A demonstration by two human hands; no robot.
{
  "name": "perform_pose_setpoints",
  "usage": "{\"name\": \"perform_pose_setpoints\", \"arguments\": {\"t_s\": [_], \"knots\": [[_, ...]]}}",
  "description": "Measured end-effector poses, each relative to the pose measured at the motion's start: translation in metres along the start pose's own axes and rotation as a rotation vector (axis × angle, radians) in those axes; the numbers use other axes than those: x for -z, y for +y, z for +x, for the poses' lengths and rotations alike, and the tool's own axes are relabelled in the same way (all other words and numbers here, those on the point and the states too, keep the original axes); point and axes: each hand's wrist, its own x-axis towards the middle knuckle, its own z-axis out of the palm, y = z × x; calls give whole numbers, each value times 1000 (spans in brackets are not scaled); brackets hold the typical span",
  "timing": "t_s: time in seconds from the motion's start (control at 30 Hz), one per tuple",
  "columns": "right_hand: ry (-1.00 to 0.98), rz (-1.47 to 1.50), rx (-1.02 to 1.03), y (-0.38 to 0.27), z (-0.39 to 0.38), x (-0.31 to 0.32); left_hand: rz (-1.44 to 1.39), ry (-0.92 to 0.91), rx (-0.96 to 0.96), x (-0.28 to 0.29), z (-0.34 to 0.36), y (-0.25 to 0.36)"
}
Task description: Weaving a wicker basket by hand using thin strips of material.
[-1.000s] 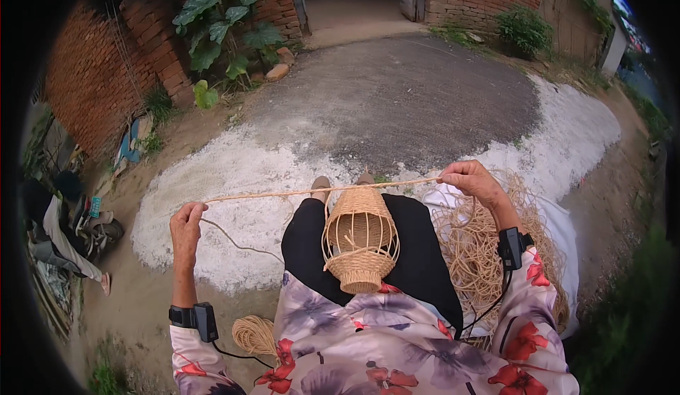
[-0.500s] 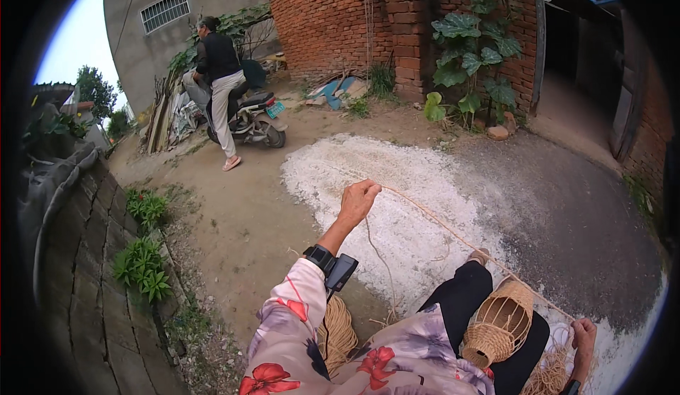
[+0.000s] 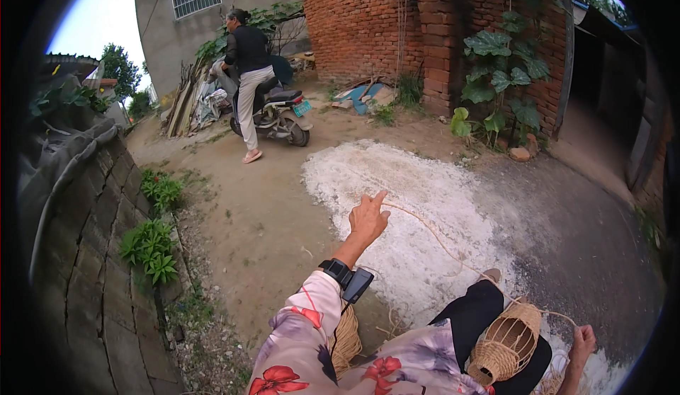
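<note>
My left hand [image 3: 368, 218] reaches forward over the pale patch, with index finger and thumb spread apart. A thin tan cord [image 3: 443, 245] runs from beside its fingertips in a slack curve toward my lap. My right hand [image 3: 584, 344] is closed on the cord at the lower right. Between the hands, a small woven basket [image 3: 504, 340] with open ribs in its middle lies tilted on my dark-trousered legs. The cord passes by its upper rim; whether it is tied there I cannot tell. A coil of tan cord [image 3: 346, 340] shows beside my left sleeve, partly hidden.
White crumbly material [image 3: 418, 175] covers the ground ahead. A person [image 3: 249, 62] stands astride a parked scooter [image 3: 285, 115] farther off. A block wall [image 3: 92, 253] with green plants [image 3: 150, 250] runs along the left. A brick building [image 3: 361, 27] and a dark doorway [image 3: 602, 105] stand beyond.
The cord was taut between both hands and now sags. My left fingers have gone from a pinch to spread apart. The view has shifted slightly.
</note>
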Motion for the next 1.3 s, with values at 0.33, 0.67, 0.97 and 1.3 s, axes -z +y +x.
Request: {"name": "perform_pose_setpoints", "arguments": {"t_s": [0.33,0.67,0.97,1.3], "knots": [[-442,-124,182,-160,-44,-157,-830,-626,-761,6,-155,229],[-107,-327,151,64,63,-113,-490,-516,-458,-69,-162,156],[-5,-777,122,146,61,-84,-729,-620,-168,-98,-228,155],[28,-294,64,-12,23,-139,-654,-575,-87,-54,-205,135]]}}
